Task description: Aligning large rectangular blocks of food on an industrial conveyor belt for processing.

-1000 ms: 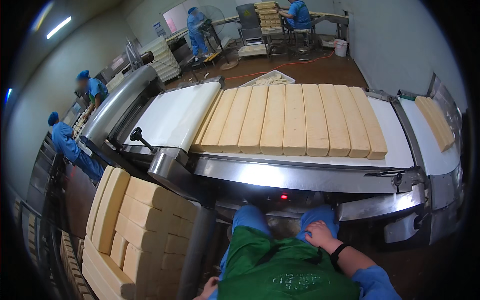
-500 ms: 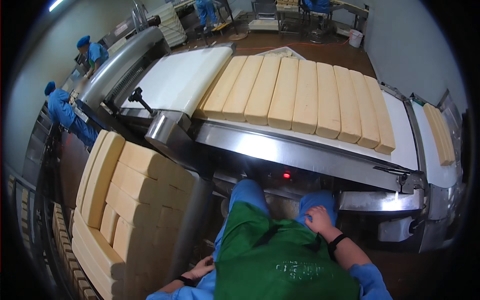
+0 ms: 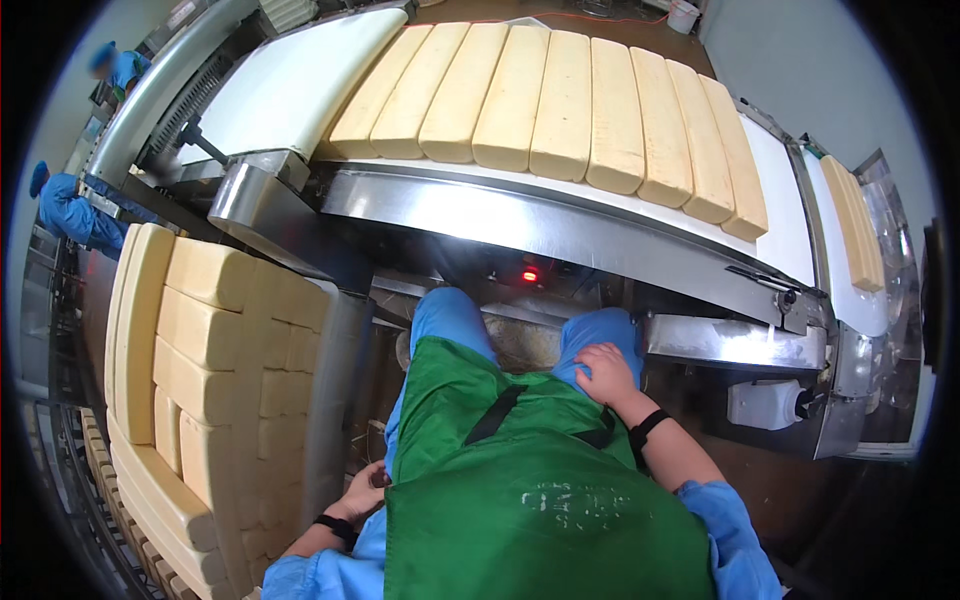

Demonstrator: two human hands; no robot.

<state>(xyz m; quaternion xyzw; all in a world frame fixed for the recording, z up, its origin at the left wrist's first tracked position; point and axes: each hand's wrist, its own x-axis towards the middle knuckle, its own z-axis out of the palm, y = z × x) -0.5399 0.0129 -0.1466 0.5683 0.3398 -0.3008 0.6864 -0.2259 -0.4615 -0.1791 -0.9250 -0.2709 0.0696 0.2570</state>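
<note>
My right hand (image 3: 603, 372) rests open and empty on my knee, my left hand (image 3: 362, 492) hangs loose at my apron (image 3: 530, 480), slabs (image 3: 560, 100) out of reach on the belt (image 3: 790, 225).

Evenly bright from overhead, with white glare along the steel conveyor rail (image 3: 520, 215). Deep shadow beneath it. Strong fisheye bending and black vignette at all corners; mild softness toward the rim.

Row of long pale slabs (image 3: 560, 95) on white conveyor belt (image 3: 290, 85) at 12 o'clock, red indicator light (image 3: 530, 274) under its steel edge, stacked pale blocks (image 3: 200, 340) at 9 o'clock, white plastic bottle (image 3: 765, 403) at 3 o'clock.
</note>
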